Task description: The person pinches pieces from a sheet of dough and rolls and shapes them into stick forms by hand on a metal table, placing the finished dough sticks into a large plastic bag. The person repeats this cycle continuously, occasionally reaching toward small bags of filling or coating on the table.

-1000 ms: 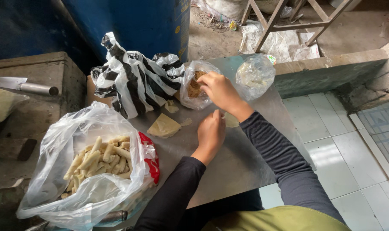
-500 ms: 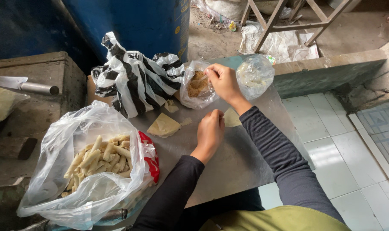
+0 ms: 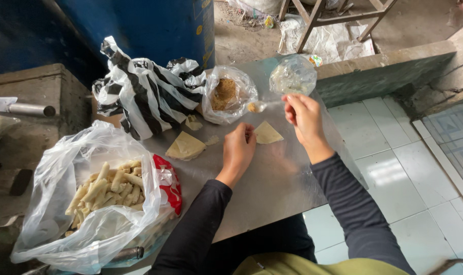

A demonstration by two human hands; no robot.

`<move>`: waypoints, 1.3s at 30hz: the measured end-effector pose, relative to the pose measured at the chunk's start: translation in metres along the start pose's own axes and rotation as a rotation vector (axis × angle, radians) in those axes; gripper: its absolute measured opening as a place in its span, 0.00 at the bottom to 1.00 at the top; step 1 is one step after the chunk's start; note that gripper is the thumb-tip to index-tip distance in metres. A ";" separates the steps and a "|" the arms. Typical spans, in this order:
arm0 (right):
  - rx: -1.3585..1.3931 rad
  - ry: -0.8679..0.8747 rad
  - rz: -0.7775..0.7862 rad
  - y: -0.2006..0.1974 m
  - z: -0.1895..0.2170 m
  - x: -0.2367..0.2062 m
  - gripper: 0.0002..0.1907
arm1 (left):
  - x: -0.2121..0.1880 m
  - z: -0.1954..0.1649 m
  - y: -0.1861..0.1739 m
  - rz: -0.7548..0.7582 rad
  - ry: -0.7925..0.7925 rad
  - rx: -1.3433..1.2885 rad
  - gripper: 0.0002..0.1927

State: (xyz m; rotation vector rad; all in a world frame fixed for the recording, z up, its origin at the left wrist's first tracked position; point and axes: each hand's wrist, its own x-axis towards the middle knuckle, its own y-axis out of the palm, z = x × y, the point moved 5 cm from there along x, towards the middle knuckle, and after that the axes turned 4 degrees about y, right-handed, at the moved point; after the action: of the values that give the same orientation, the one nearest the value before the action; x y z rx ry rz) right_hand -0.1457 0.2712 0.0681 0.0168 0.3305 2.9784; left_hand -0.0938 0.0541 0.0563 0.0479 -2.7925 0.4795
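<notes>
On the metal table (image 3: 272, 188), the right hand (image 3: 304, 118) grips a spoon (image 3: 264, 105) of brown filling in closed fingers, while the left hand (image 3: 238, 148) fingers pinch a triangular wrapper (image 3: 267, 134).

This looks like a rough backyard food-preparation spot rather than a proper kitchen. A bare metal worktop (image 3: 272, 188) sits just in front of a big blue drum (image 3: 155, 25), with bare dirt ground (image 3: 241, 40) beyond the drum, weathered concrete ledges (image 3: 384, 71) to its right and white floor tiles (image 3: 394, 168) below those.
</notes>
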 end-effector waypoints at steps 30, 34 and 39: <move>-0.770 -0.677 -0.054 0.004 0.050 -0.129 0.11 | 0.001 -0.005 0.003 0.026 0.092 -0.084 0.10; -0.423 -0.635 -0.004 0.044 0.057 -0.074 0.08 | 0.001 -0.004 0.006 0.070 0.115 -0.029 0.08; -0.854 -0.803 0.244 0.119 0.061 -0.025 0.15 | 0.000 -0.006 0.009 0.108 0.177 0.226 0.04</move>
State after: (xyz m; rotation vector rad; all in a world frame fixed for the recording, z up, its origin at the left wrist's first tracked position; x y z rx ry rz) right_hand -0.1367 0.1660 0.1536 1.1481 -1.0606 2.7489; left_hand -0.0929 0.0641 0.0588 -0.0919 -2.5657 0.7845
